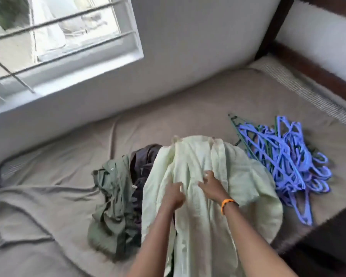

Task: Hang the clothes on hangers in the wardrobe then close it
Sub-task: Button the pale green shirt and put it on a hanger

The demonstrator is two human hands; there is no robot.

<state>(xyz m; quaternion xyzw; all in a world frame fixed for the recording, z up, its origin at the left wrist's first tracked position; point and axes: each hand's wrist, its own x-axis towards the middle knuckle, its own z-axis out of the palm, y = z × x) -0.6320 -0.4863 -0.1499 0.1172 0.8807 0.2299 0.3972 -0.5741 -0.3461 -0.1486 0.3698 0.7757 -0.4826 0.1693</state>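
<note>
Head view looks down over my two forearms onto a bed (58, 156) covered in a grey-brown sheet. Both my hands are on a pale green shirt (208, 206) that lies spread on top of the clothes pile, near the bed's close edge. My left hand (175, 194) sits on the cloth with the fingers curled inward, and it seems to gather a fold, though motion blur keeps me from telling whether it truly grips. My right hand (210, 183) has its fingers spread and bent, fingertips pressing into the fabric just beside the left hand; I cannot tell if it pinches anything. An orange wristband (227, 204) circles my right wrist.

Under the pale shirt, to the left, an olive green garment (110, 196) lies crumpled, with a small button showing near its top. Between it and the pale shirt a dark brownish garment (146, 162) pokes out.

To the right of the pile, just beside the pale shirt, a tangled heap of blue plastic hangers (288, 162) rests on the sheet, with a few green hangers (235, 121) mixed in at its far side.

Beyond the bed is a grey wall with a barred window (58, 47) at upper left, and a dark wooden bed frame (308, 66) runs along the right.
</note>
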